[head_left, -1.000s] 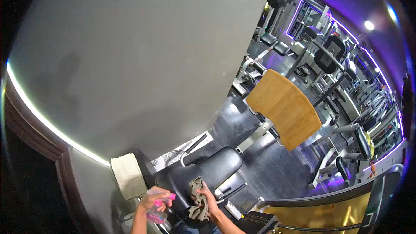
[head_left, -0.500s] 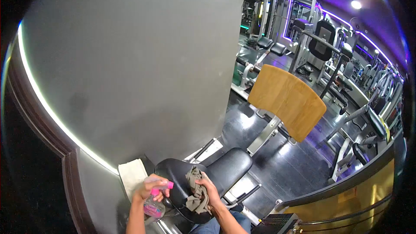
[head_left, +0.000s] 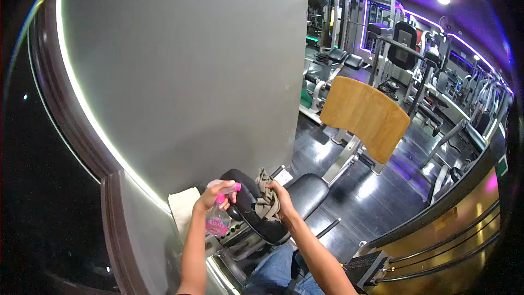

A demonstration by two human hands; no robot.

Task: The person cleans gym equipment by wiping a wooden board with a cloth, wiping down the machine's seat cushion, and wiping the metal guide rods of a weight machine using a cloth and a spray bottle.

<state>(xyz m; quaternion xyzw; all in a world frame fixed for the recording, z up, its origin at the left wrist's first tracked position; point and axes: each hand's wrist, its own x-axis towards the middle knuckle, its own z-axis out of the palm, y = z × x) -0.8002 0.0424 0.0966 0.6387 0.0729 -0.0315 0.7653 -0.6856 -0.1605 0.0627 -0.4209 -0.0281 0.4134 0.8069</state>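
1. We stand beside a grey wall (head_left: 185, 76), which fills the left and far side; its lit edge strip runs down toward us.
2. To the far right, a wooden board (head_left: 365, 117) is fixed on a metal frame, in line with the pads, so we take them to be parts of 1 machine.
3. In front of us are 2 black pads: the near pad (head_left: 273, 233) below our hands and the far pad (head_left: 308, 192) just beyond it, to the right.
4. A cream cloth (head_left: 184, 206) lies at the left, by the wall, out of both hands.
5. Our left hand (head_left: 216, 195) is curled round the top of a clear spray bottle (head_left: 218, 223). The body hangs below the fingers, probably so that they can reach the trigger.
6. Our right hand (head_left: 282, 199) is closed on a bunched grey-brown cloth (head_left: 266, 202). The folds spill out left of the grip, over the near pad; perhaps it is gathered for a firm hold. We cannot tell whether it touches the pad.
7. The pink nozzle (head_left: 234, 187) sits just above the left fingers and faces right, toward the cloth but apart from it.
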